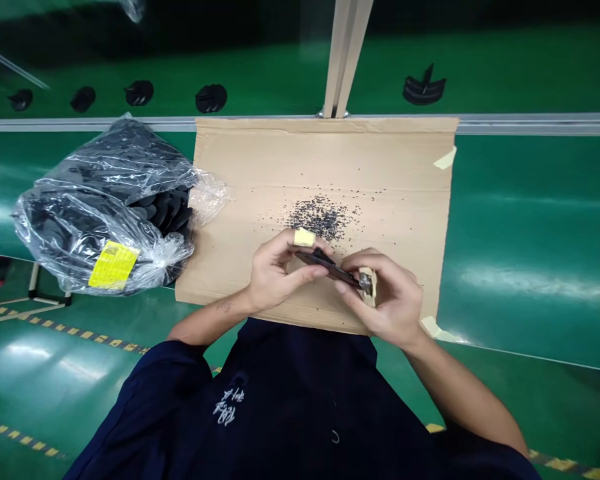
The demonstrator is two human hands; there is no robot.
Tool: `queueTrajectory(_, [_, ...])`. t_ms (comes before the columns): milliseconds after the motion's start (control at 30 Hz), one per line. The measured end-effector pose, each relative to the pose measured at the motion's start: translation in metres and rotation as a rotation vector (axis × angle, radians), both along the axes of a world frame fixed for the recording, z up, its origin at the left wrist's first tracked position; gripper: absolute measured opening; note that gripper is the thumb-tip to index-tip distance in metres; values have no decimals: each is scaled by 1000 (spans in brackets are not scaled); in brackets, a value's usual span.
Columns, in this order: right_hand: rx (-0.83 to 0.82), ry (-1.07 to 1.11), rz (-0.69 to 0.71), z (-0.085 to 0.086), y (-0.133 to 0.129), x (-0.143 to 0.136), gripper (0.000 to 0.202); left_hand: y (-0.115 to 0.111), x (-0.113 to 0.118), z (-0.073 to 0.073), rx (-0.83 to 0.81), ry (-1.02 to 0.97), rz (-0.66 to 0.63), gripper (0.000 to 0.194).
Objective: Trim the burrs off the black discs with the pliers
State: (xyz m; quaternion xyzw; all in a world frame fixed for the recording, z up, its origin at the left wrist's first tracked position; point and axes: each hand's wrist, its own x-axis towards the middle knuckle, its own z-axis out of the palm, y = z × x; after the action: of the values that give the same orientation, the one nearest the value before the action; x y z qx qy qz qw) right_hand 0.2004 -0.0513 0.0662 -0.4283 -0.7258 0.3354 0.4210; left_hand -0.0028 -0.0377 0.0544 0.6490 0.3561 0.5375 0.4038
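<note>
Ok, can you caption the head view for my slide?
Left hand and right hand hold a dark flat part over cardboard strewn with black bits.

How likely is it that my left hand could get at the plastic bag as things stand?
Probably yes: mostly bare cardboard lies between your left hand and the plastic bag. That hand is pinching a dark part, though, so it would likely need to let go first.

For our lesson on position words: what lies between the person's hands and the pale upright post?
Small black bits scattered on the cardboard, then mostly bare cardboard beyond them, as the head view shows.
</note>
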Motion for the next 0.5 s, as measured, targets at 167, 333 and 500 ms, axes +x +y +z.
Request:
queueTrajectory(167, [470,-426,133,14,5,5,12,11,-20,11,272,522,-159,22])
queueTrajectory(333, [318,-339,254,29,9,24,13,13,-25,19,324,589,-254,22])
queueTrajectory(500, [293,-614,42,22,17,42,13,7,-18,14,166,336,-216,27])
